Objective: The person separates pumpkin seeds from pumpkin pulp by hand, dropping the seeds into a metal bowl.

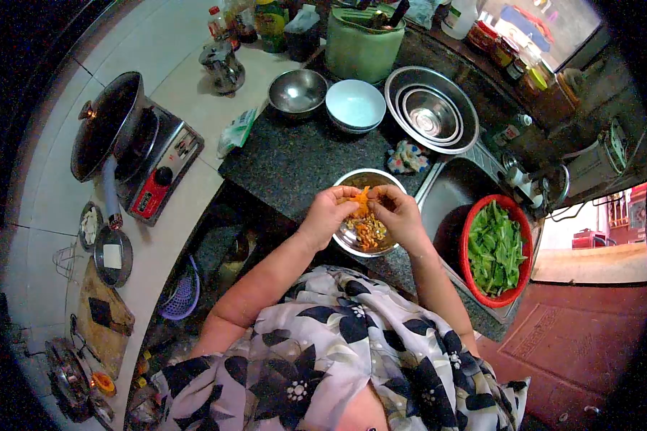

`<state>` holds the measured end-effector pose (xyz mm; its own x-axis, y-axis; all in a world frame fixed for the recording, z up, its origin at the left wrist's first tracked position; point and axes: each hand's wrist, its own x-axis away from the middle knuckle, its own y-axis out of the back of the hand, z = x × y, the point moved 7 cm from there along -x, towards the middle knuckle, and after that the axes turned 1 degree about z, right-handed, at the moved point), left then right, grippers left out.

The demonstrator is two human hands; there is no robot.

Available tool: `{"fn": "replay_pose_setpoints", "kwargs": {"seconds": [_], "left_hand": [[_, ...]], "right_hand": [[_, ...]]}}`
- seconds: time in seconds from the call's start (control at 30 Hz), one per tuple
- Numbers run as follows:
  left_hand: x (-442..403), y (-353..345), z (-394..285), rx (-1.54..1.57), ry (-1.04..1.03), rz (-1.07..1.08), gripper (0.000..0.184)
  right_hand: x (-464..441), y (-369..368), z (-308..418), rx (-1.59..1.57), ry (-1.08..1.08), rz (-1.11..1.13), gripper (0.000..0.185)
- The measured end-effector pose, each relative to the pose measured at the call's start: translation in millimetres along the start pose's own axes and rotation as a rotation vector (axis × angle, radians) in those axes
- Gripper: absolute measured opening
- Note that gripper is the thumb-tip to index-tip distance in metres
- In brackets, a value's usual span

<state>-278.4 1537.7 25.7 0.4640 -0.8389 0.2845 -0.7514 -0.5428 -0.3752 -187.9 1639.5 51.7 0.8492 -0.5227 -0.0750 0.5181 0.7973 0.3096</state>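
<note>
In the head view my left hand (332,213) and my right hand (400,215) meet over a metal bowl (343,237) at the counter's front edge. Fingers of both pinch a soft, bright orange pulpy piece (362,202), whose exact kind I cannot make out. Below them, small orange and pale bits (367,234) lie in the bowl. Just behind the bowl is a crumpled patterned cloth (408,157). To the right of my right hand, a red basket (528,251) of green leaves (494,248) rests at the sink (442,208).
Several bowls, among them a white bowl (356,104) and nested steel basins (469,108), stand behind. A wok (86,144) sits on a portable stove (167,169) at left, near a cutting board (106,316). A green container (363,54) is at the back.
</note>
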Motion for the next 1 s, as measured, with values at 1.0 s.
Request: {"fn": "replay_pose_setpoints", "kwargs": {"seconds": [1.0], "left_hand": [[-3, 2, 13, 0.266, 0.015, 0.04, 0.016]], "right_hand": [[5, 2, -41, 0.101, -0.135, 0.048, 0.016]]}}
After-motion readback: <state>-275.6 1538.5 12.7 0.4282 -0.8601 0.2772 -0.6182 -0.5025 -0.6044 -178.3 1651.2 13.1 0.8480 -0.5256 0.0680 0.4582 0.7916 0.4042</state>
